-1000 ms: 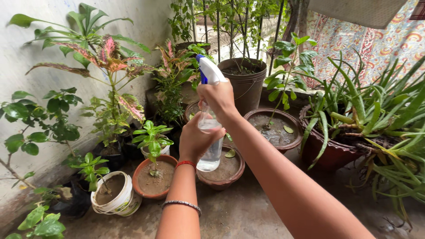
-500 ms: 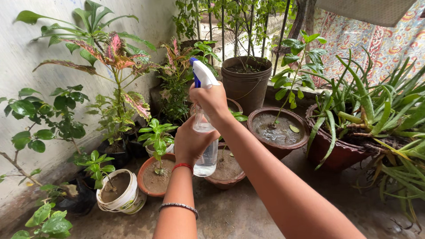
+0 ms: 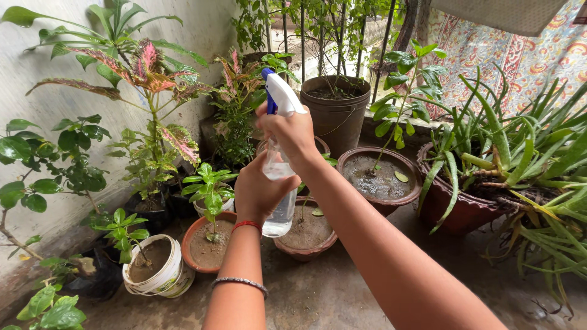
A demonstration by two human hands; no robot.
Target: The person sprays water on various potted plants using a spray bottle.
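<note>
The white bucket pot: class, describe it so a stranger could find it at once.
Start at the pale wall on the left and look down to the floor. There stands the white bucket pot, left of a round terracotta pot. It alone is white plastic; its neighbours are brown clay or dark.

Soft, even daylight from beyond the railing, faint shadows, sharp focus, slight wide-angle stretch at edges.

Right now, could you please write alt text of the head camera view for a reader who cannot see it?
A person's right hand grips the white-and-blue trigger head of a clear spray bottle, while the left hand supports its body. Below stand a terracotta pot with a seedling and a white plastic bucket; aloe plants stand at the right.
</note>
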